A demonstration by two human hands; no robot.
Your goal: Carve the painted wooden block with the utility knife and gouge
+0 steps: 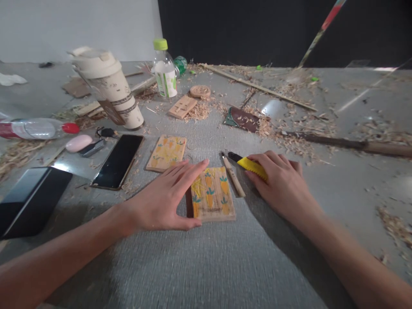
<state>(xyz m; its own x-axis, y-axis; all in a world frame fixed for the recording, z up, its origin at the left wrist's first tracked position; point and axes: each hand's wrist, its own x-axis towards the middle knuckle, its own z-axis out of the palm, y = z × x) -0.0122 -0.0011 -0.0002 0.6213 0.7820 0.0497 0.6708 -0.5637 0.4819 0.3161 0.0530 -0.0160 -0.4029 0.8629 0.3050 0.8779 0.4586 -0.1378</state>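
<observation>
A wooden block (pixel 210 193) painted with orange carrots and green tops lies flat on the grey cloth in front of me. My left hand (pixel 164 195) rests at its left side with fingers stretched out, the index finger by the top corner and the thumb by the lower one. My right hand (pixel 280 180) is closed around a yellow utility knife (pixel 252 166), whose black tip points up and left, low over the cloth. Between the block and the knife lies a small carving tool (pixel 233 175) with a pale wooden handle. Behind my left hand sits a second carrot-painted board (pixel 167 151).
A phone (pixel 118 161), a dark folded device (pixel 32 199) and a pink oval case (pixel 79 143) lie left. Behind stand a cream tumbler (pixel 107 88) and a green-capped bottle (pixel 165 71). Wood shavings, a carved board (pixel 182 106) and a long stick (pixel 354 143) lie beyond.
</observation>
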